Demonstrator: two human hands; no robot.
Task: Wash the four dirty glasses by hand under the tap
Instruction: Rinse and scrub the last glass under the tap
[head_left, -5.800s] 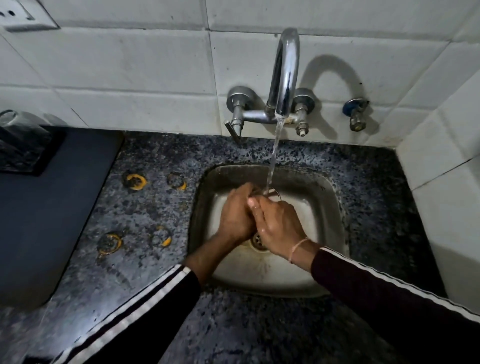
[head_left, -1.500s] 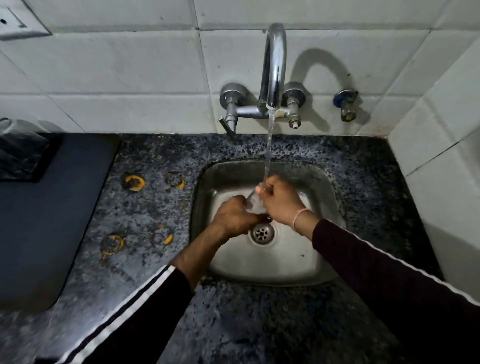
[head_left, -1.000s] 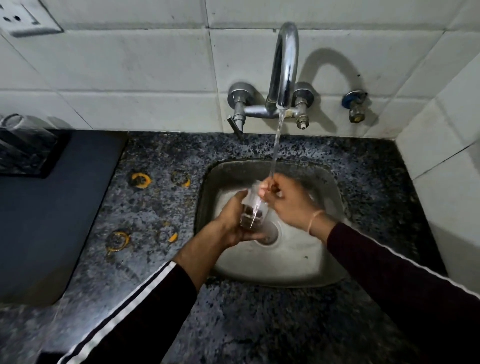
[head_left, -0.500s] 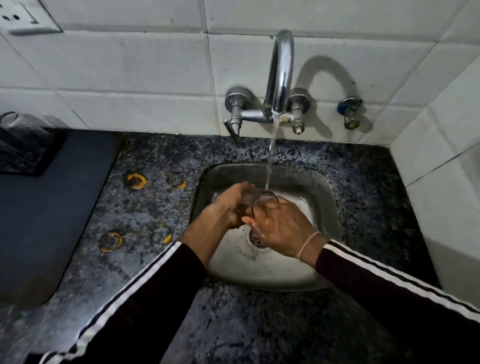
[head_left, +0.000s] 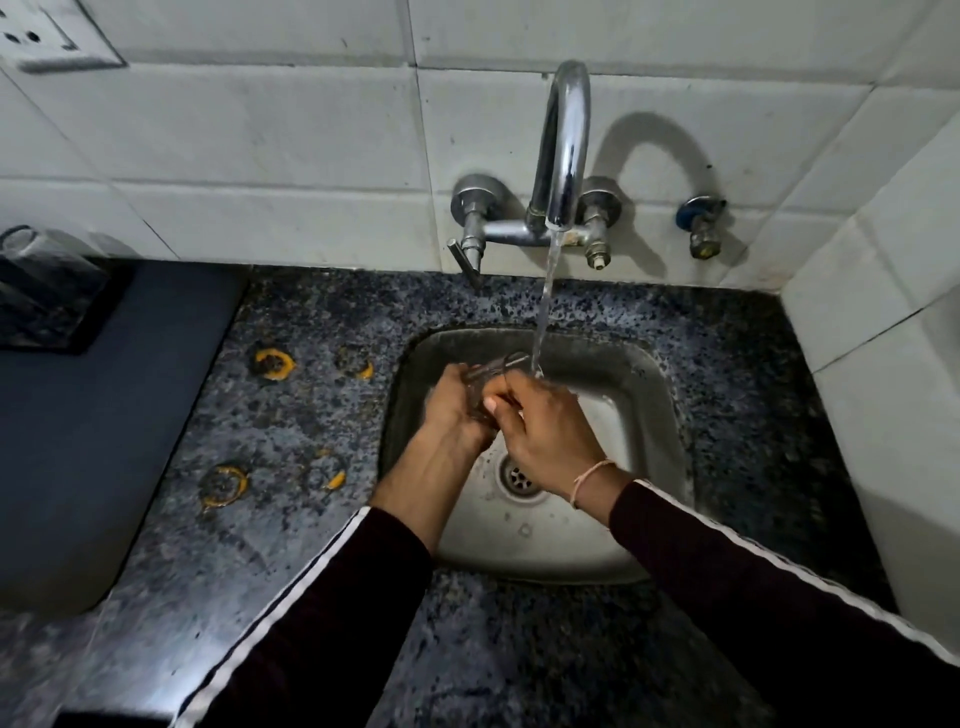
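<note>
I have a single head-worn wide-angle view, looking forward and steeply down from close above the sink (head_left: 649, 374), facing the tiled wall (head_left: 260, 130) and tap (head_left: 563, 150), with no second view.

No legible text, label, brand, number or sign on any surface in view.
</note>
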